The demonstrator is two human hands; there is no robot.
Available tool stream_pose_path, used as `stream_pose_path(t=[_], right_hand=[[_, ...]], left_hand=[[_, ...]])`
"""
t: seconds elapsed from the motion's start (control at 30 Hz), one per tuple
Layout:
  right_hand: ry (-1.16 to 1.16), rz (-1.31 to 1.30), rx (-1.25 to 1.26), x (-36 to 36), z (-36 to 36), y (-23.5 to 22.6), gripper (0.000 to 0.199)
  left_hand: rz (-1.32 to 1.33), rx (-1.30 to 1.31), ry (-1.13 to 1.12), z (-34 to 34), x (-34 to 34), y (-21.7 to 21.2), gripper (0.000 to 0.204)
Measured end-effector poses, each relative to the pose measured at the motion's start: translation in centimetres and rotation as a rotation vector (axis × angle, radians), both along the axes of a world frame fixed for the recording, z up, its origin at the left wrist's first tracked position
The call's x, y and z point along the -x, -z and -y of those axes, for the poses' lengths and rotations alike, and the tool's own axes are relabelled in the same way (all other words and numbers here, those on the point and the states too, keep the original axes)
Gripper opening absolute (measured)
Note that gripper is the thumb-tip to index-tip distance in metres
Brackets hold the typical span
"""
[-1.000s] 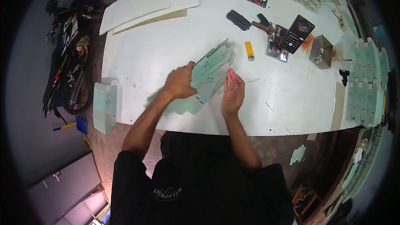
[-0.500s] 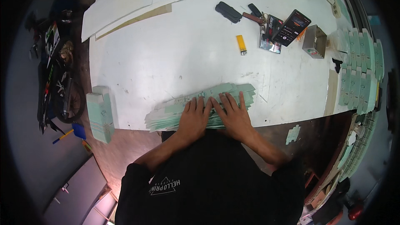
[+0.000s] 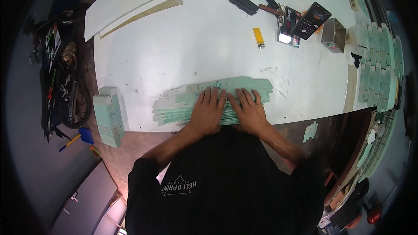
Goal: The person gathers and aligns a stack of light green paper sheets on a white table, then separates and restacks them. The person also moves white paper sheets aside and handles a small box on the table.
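Note:
Fanned along the near edge of the table is a pile of flat, pale green carton blanks point(image 3: 230, 83), overlapping in a slanted spread. My left hand point(image 3: 207, 112) lies on the middle of this pile, palm down with fingers stretched forward. Just beside it, my right hand point(image 3: 249, 112) rests on the right part of the pile, fingers also extended. The two thumbs point toward each other with a small gap. Under my palms and against my shirt, the lower edges of the blanks are partly hidden.
A bundle of green cartons point(image 3: 109, 117) sits at the table's left edge. Large white sheets point(image 3: 139, 0) lie far left. A yellow lighter point(image 3: 258, 38), phone point(image 3: 311, 20) and metal box point(image 3: 334, 35) lie right of centre. Stacked green cartons point(image 3: 376, 67) line the right side.
The whole view has shifted, so the table appears higher. Both hands stay on the fanned blanks; the outer finger of my right hand is drawn in closer to the others.

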State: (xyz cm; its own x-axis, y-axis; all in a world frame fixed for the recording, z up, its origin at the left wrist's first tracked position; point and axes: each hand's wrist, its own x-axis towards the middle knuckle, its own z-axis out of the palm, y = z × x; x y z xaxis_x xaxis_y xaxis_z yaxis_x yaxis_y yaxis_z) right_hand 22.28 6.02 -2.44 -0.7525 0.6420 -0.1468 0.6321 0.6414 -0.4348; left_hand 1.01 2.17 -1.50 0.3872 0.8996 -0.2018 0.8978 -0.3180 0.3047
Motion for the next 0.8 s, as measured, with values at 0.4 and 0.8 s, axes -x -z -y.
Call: stream_pose_path(t=[0.4, 0.8], right_hand=[[-0.07, 0.056, 0.136, 0.6, -3.1, -3.1, 0.113], [-0.123, 0.012, -0.033, 11.4, 0.6, 0.3, 0.1]], left_hand=[[0.426, 0.922, -0.135, -11.7, 8.4, -1.0, 0.074], [0.685, 0.88, -0.056, -13.4, 12.2, 3.9, 0.082]])
